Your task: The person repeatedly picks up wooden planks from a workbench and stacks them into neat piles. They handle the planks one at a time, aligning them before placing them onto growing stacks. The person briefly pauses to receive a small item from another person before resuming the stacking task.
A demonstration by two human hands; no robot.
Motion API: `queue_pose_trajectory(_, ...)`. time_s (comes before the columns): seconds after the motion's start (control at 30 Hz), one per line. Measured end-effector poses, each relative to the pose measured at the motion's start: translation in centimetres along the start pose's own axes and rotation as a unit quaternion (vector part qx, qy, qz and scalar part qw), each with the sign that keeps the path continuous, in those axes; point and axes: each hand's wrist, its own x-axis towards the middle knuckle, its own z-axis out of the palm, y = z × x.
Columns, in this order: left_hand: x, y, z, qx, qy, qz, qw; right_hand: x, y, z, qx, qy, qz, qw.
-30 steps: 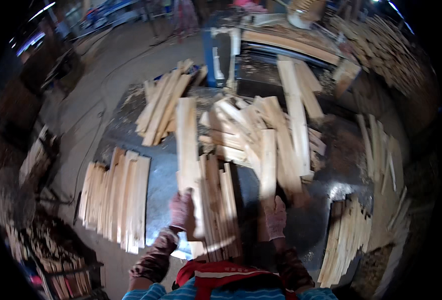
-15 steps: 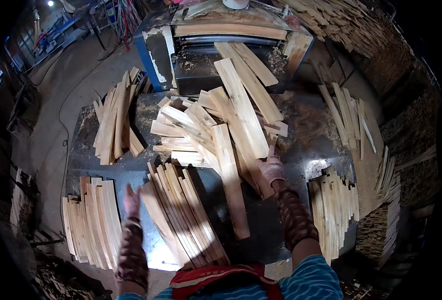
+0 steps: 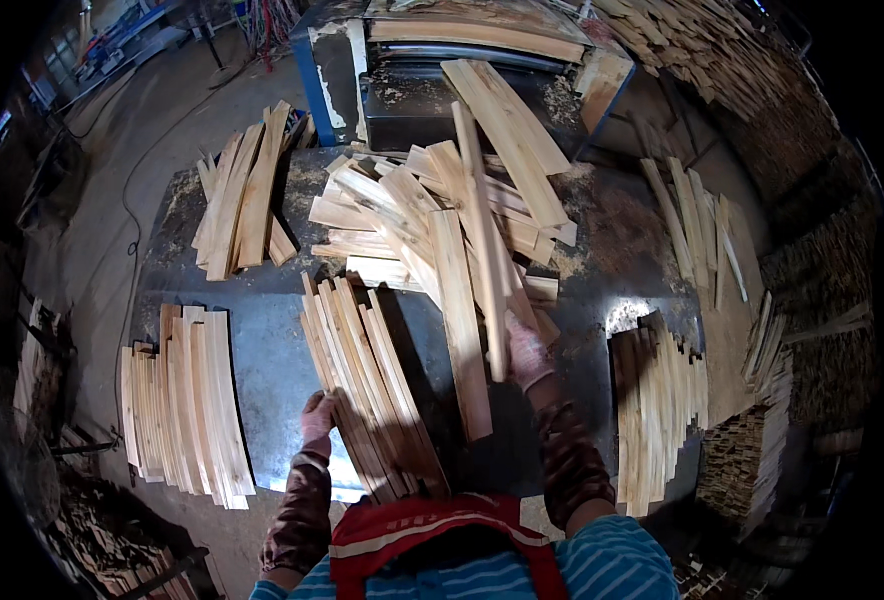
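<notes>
My right hand point(image 3: 529, 352), in a pale glove, grips the near end of a long wooden board point(image 3: 482, 235), which is turned on its edge and slants away over a loose heap of boards point(image 3: 382, 215). My left hand point(image 3: 318, 418), also gloved, has its fingers curled against the outer left side of a row of wooden boards point(image 3: 367, 370) packed on edge in front of me. A single flat board point(image 3: 459, 325) lies between that row and my right hand, its far end on the heap.
A planer-like machine point(image 3: 467, 90) stands at the far side, with a couple of boards point(image 3: 507, 130) reaching from its bed. More boards stand in rows at left point(image 3: 192, 400) and right point(image 3: 657, 410). Another pile point(image 3: 247, 195) lies at the far left of the metal table point(image 3: 272, 360).
My right hand has taken hold of the long board, pulled it nearer and turned it on edge. My left hand has moved right and nearer, onto the middle row's side.
</notes>
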Motion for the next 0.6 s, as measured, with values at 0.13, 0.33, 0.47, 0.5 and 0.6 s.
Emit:
queue_pose_trajectory(0.13,0.7,-1.9,1.1,0.067,0.095,-0.02,0.993,-1.3,4.3,-0.1,0.329,-0.47,0.187,0.798)
queue_pose_trajectory(0.33,0.5,1.0,1.5,0.222,0.084,0.078,0.968,-5.0,5.3,2.2,0.37,-0.512,0.172,0.756)
queue_pose_trajectory(0.47,-3.7,7.8,8.8,0.038,-0.045,0.211,0.976,-8.6,6.7,3.9,0.283,-0.452,0.125,0.837)
queue_pose_trajectory(0.5,-7.2,11.2,11.1,-0.031,-0.115,0.199,0.973,-9.9,6.7,5.1,0.258,-0.446,0.154,0.843)
queue_pose_trajectory(0.6,-10.5,14.3,13.3,-0.108,-0.243,0.054,0.963,-12.1,11.6,7.9,-0.056,-0.347,0.111,0.93)
